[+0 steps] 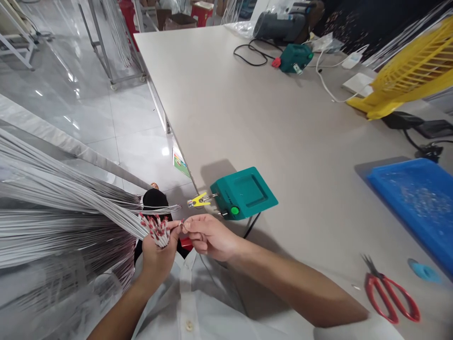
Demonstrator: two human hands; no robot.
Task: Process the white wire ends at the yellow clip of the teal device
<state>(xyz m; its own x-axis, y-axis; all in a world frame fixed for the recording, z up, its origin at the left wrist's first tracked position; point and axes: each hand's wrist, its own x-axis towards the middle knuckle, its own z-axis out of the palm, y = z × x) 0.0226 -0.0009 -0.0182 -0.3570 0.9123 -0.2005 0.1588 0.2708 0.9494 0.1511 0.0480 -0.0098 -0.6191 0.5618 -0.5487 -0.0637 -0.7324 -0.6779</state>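
Observation:
My left hand (159,259) is closed round a bundle of thin white cables (159,230), whose red-tipped ends stick up out of the fist. Just right of it, my right hand (212,238) pinches a small reddish wire end (181,222) at my left thumb and forefinger; fine detail there is too small to make out. Above my right hand, a green box-shaped device (244,193) sits at the table's edge. A yellow clip-like piece (198,201) on a metal post juts from its left side.
More long white cables (71,189) stretch away to the left. Red-handled scissors (385,293) and a blue tray (417,198) with small clear bits lie on the table (219,94) at the right. A yellow fan (414,71) and another green device (295,57) stand farther back.

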